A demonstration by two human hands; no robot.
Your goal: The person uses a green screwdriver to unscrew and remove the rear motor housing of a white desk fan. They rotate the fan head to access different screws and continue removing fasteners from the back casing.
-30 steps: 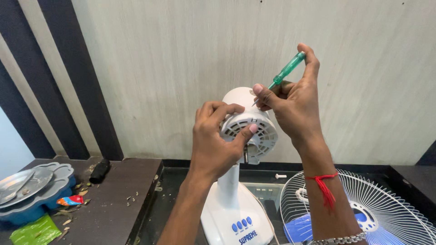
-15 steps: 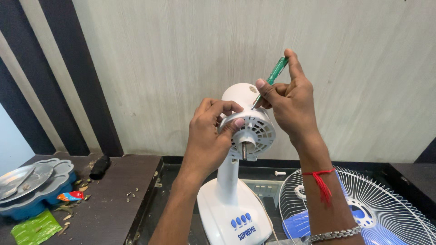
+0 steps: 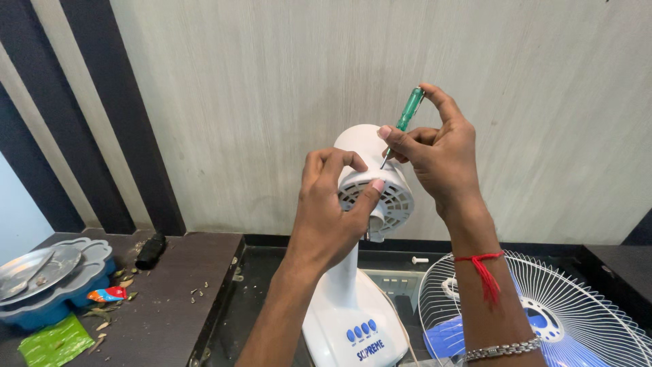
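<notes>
A white table fan body stands on its base (image 3: 350,319), its round motor housing (image 3: 380,183) facing me with a slotted front. My left hand (image 3: 333,211) grips the housing from the left, thumb on its front rim. My right hand (image 3: 438,153) holds a green-handled screwdriver (image 3: 407,115), its thin metal tip touching the top of the housing. A red thread and a metal bracelet sit on my right wrist.
A white wire fan guard (image 3: 564,312) with a blue blade under it lies at the lower right. On the dark table (image 3: 163,306) at left are a blue tray with a steel plate (image 3: 47,272), a green wrapper (image 3: 51,340), scattered crumbs and a small black object (image 3: 151,250). A grey wall stands close behind.
My right hand has tilted the screwdriver more upright and shifted it slightly left on the housing. My left hand has stayed on the housing.
</notes>
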